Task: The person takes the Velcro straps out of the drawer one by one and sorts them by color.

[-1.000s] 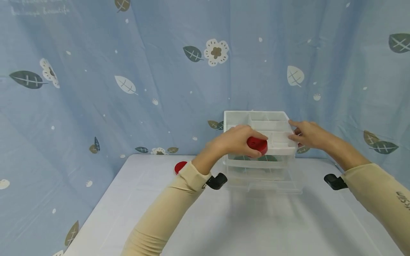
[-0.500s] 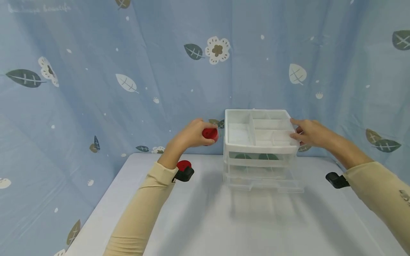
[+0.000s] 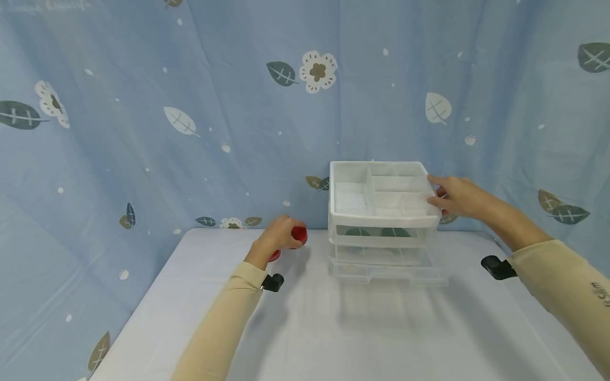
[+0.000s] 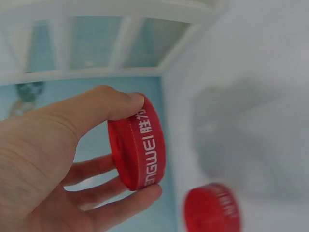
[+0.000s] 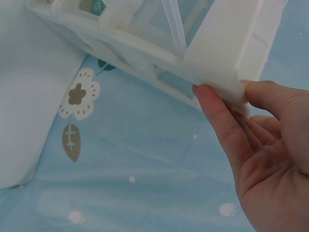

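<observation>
My left hand [image 3: 276, 235] grips a red tape roll [image 4: 147, 145] with white lettering, thumb on the upper edge and fingertips under the lower one. It is at the table's back left, close to a second red tape roll [image 4: 212, 210], which the hand partly covers in the head view. A white plastic drawer organizer [image 3: 381, 220] stands at the back of the table, with a divided tray on top and see-through drawers below. At its upper right edge, my right hand [image 3: 459, 198] pinches the tray's corner between thumb and fingers.
The white table [image 3: 381, 338] reaches back to a blue curtain [image 3: 238, 106] with a leaf and flower print. The organizer's lowest drawer [image 3: 388, 275] juts forward. A black wrist camera [image 3: 272, 282] sticks out by the left cuff, another [image 3: 498, 268] by the right.
My left hand has carried the tape roll from over the organizer's tray leftward, then down toward the second roll. My right hand has stayed on the organizer's edge.
</observation>
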{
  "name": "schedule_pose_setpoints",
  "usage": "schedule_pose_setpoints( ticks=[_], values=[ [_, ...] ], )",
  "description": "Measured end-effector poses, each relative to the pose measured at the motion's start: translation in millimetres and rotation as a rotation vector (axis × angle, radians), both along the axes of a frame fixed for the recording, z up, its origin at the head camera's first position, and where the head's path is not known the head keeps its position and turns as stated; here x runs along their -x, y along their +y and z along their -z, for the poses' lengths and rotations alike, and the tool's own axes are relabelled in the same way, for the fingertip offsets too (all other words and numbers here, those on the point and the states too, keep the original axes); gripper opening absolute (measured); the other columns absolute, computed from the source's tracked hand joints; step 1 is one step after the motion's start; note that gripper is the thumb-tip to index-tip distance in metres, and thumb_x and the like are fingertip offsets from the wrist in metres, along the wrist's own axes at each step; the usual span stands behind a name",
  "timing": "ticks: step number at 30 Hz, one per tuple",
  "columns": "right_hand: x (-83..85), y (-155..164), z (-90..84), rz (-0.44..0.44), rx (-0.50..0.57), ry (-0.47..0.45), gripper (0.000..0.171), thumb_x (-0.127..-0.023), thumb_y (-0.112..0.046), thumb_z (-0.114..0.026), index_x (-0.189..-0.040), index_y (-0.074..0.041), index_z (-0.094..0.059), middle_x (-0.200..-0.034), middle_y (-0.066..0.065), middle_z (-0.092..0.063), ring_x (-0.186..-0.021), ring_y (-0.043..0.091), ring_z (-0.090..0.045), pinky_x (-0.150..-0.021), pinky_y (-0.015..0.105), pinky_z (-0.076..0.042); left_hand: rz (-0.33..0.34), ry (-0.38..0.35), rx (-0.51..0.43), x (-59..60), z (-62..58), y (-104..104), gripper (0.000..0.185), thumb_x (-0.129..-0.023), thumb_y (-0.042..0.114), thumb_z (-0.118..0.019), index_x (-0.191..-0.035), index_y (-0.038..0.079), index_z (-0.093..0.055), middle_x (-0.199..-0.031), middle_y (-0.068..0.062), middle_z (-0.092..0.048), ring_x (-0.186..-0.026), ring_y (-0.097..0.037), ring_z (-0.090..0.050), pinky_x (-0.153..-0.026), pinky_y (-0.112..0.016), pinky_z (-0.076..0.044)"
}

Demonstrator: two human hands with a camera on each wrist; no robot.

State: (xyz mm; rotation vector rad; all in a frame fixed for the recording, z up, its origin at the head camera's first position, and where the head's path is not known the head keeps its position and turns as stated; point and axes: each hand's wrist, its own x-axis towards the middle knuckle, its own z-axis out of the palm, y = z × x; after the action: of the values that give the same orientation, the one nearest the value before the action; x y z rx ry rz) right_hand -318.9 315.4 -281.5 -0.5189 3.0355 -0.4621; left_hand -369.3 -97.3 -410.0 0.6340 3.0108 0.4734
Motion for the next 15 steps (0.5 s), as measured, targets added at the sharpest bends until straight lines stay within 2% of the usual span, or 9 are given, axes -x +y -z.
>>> schedule_pose_setpoints(
  ticks=[4,9,15],
  values=[
    [-0.1,-0.5,-0.9,-0.004,-0.004,0.003,0.071,-0.098,-0.012,-0.058,-0.149,0.014,-0.017,-0.117,0.041,-0.058,-0.079,0.032,-0.072,-0.066,0.040,-0.060,-0.015,-0.052,-0.016,1.5,20.6,2.2,0.045,-0.081,0.021,-0.078,-0.125,0.016,-0.068,-0.120,-0.012,-0.062,-0.110,-0.027,-0.054,-0.091,-0.045,-0.053],
    [-1.0,-0.2,-1.1,-0.002,0.005,0.001,0.071,-0.098,-0.011,-0.058,-0.149,0.015,-0.016,-0.118,0.042,-0.057,-0.082,0.036,-0.072,-0.066,0.040,-0.060,0.017,-0.070,-0.021,5.2,41.0,7.6,0.045,-0.082,0.018,-0.077,-0.126,0.014,-0.067,-0.119,-0.012,-0.061,-0.112,-0.028,-0.053,-0.094,-0.044,-0.052],
    [-1.1,-0.1,-0.4,0.006,0.004,0.005,0.071,-0.097,-0.012,-0.059,-0.149,0.013,-0.018,-0.118,0.041,-0.058,-0.083,0.035,-0.072,-0.067,0.039,-0.060,-0.030,-0.106,-0.008,5.4,54.7,13.6,0.048,-0.081,0.017,-0.078,-0.127,0.017,-0.066,-0.122,-0.013,-0.057,-0.115,-0.030,-0.052,-0.095,-0.046,-0.052]
  ],
)
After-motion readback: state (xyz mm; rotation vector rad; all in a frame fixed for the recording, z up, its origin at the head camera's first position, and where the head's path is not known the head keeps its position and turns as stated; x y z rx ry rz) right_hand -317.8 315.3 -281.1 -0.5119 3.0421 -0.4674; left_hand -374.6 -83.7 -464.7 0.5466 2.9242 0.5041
